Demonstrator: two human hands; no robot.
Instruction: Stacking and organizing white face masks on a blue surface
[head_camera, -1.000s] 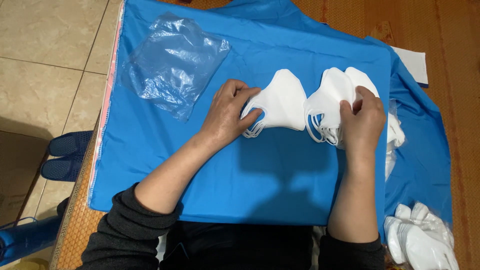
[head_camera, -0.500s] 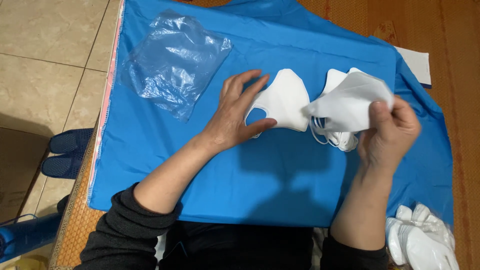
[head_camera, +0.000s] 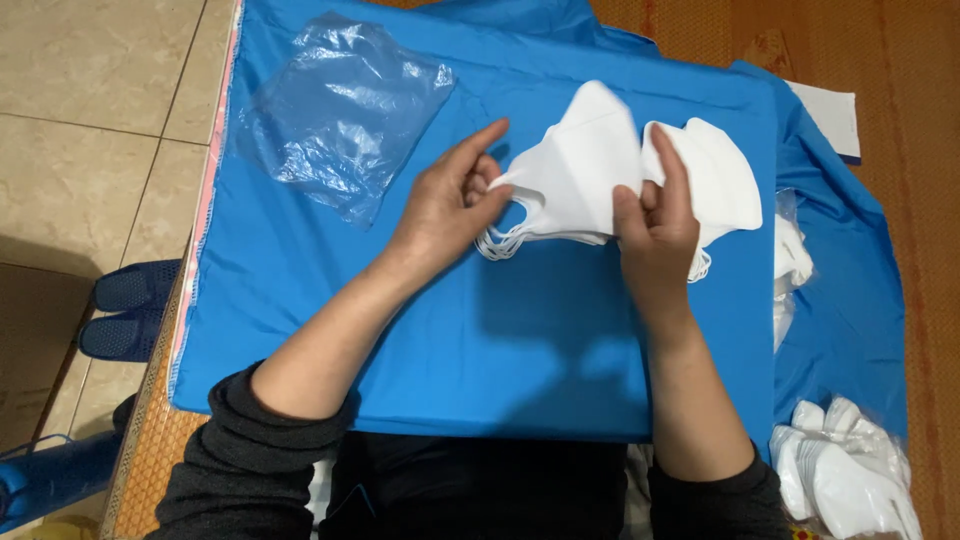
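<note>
Nearest the camera, two dark sleeves lead up over the blue cloth (head_camera: 420, 340) to both hands, which meet on one white folded mask (head_camera: 580, 170). Right hand (head_camera: 655, 225): thumb and forefinger closed on the mask's lower right edge, forefinger laid up along its right side. Left hand (head_camera: 450, 205): fingertips pinched on the mask's left corner where the ear loops (head_camera: 510, 240) hang out; remaining fingers loosely spread. The mask lies between the hands, long axis roughly left to right, nose fold pointing away from the body. It sits atop a thin stack of like masks whose loops show below it. Just beyond the right hand, touching it, a second white mask (head_camera: 715, 180) lies partly under the fingers. Both hands are about equally near the held mask. Farther left, well apart, a crumpled clear plastic bag (head_camera: 345, 115) rests on the cloth. At lower right, more white masks (head_camera: 850, 470) lie bundled.
</note>
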